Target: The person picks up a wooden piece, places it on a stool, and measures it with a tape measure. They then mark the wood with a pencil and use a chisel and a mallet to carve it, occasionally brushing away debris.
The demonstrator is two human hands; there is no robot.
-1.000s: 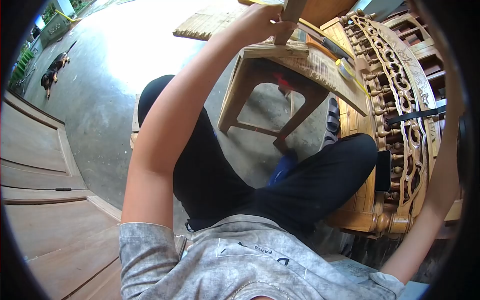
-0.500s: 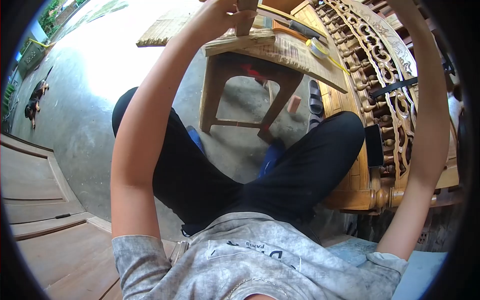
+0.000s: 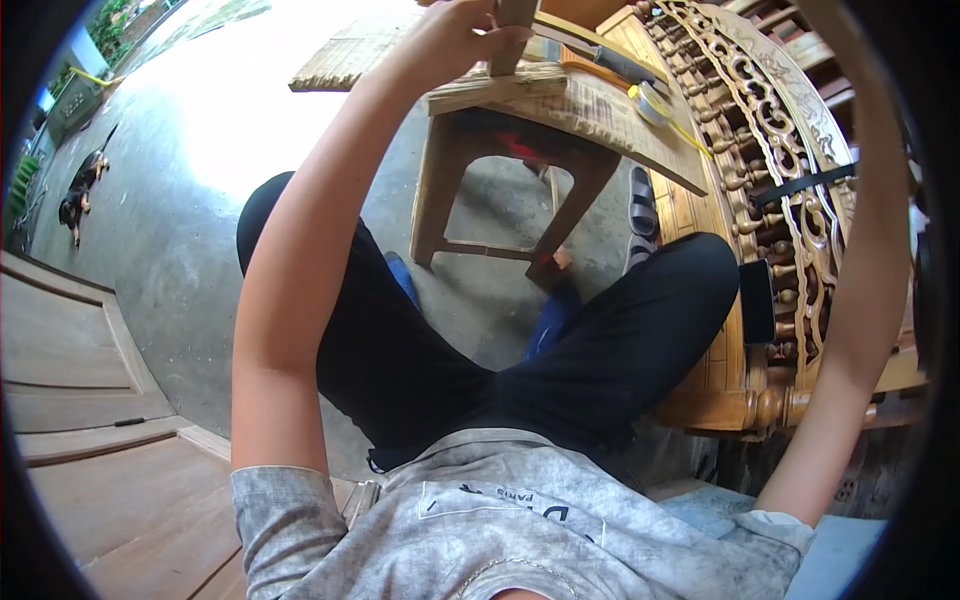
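Observation:
At the top of the view my left hand (image 3: 455,42) is closed around an upright piece of wood (image 3: 513,42), whose upper end is cut off by the frame. Its foot meets a short rough wooden piece (image 3: 495,90) lying over a board (image 3: 630,125). A stool (image 3: 437,190) stands under the board. My right arm (image 3: 860,270) reaches up along the right side, but the hand itself is beyond the frame. Right of the upright wood, a tool with a dark handle (image 3: 627,65) and a yellow-edged tape measure (image 3: 652,104) lie on the board.
A carved wooden bench (image 3: 700,390) runs along the right, with a dark phone-like slab (image 3: 757,302) on it. Grey sandals (image 3: 641,200) are on the floor beside the stool. A dog (image 3: 82,195) lies far left. Wooden panels (image 3: 90,420) are at lower left.
The whole scene has shifted slightly right in view. My left hand keeps its hold on the upright wood. The reddish block on the floor is now mostly hidden by the stool leg.

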